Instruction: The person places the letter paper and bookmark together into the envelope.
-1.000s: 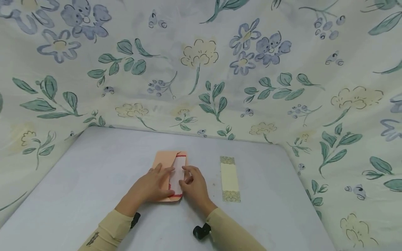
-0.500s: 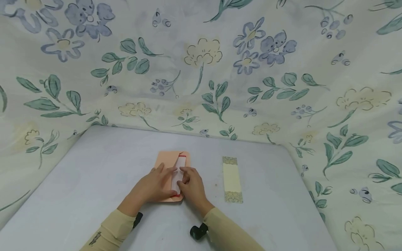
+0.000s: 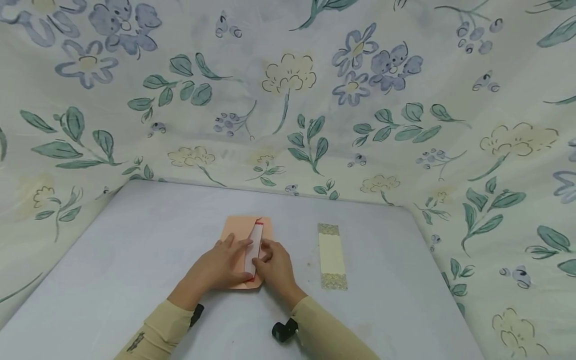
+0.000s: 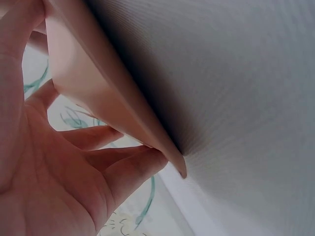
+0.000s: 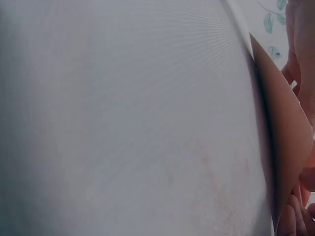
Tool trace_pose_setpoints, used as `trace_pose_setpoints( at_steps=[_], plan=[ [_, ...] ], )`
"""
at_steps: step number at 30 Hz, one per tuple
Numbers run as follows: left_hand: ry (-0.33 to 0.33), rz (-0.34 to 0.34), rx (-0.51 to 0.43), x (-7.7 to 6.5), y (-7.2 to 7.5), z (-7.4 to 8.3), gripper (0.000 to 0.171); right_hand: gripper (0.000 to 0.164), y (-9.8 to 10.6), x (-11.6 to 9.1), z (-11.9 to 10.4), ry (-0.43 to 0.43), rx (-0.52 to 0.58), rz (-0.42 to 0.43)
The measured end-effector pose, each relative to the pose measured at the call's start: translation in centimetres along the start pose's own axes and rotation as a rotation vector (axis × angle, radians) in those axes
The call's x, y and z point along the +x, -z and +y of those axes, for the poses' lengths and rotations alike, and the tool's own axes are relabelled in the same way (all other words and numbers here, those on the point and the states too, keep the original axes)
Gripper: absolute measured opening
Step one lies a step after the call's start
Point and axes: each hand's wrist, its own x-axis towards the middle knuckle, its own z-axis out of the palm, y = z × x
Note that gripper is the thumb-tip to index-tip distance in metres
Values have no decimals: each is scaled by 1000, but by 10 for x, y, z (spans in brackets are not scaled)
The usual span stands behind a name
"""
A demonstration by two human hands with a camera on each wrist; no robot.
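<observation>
A peach paper envelope [image 3: 238,226] lies on the table, its diagonal flap edge partly over a white card [image 3: 253,247] with red ends. My left hand [image 3: 218,265] rests on the envelope with fingers spread, index fingertip and thumb tip by the card. In the left wrist view, the fingers of the left hand [image 4: 59,162] touch the peach paper from above, and its near edge stands slightly off the table. From the right, my right hand [image 3: 275,265] pinches the card's right edge between thumb and bent fingers. The right wrist view shows the envelope [image 5: 280,128] side-on; the pinch is mostly hidden there.
A cream card [image 3: 332,256] with patterned gold-green ends lies flat to the right of my hands. White cloth-like table surface [image 3: 387,300] surrounds both. A floral curtain [image 3: 288,100] hangs behind the table and along its sides.
The white card has gone left, further under the peach flap, so a narrower strip of it shows. My right hand has moved slightly left with it; the left hand stays on the envelope.
</observation>
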Motion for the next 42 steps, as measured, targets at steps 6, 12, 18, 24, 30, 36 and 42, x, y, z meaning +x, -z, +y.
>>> trace_pose_setpoints(
  at_steps=[6, 12, 18, 24, 30, 36, 42],
  plan=[
    [-2, -5, -7, -1, 1, -1, 82, 43, -3, 2, -2, -26, -18, -36],
    [-21, 10, -6, -1, -1, -3, 83, 41, -6, 6, -4, -4, -34, -48],
    [-38, 20, 3, -1, -3, -3, 83, 40, -8, 7, -5, -3, -32, -68],
    [-30, 17, 2, -1, -1, -2, 84, 40, -8, 8, -8, 0, -41, -71],
    [-27, 9, 5, -1, -1, -2, 82, 41, -7, 7, -8, -11, -32, -61],
    [-24, 3, 3, 0, -1, -2, 84, 39, -2, 6, -4, 7, -38, -25],
    [-25, 1, 13, 1, -1, -2, 85, 37, 3, 6, 0, 8, -55, -11]
  ],
)
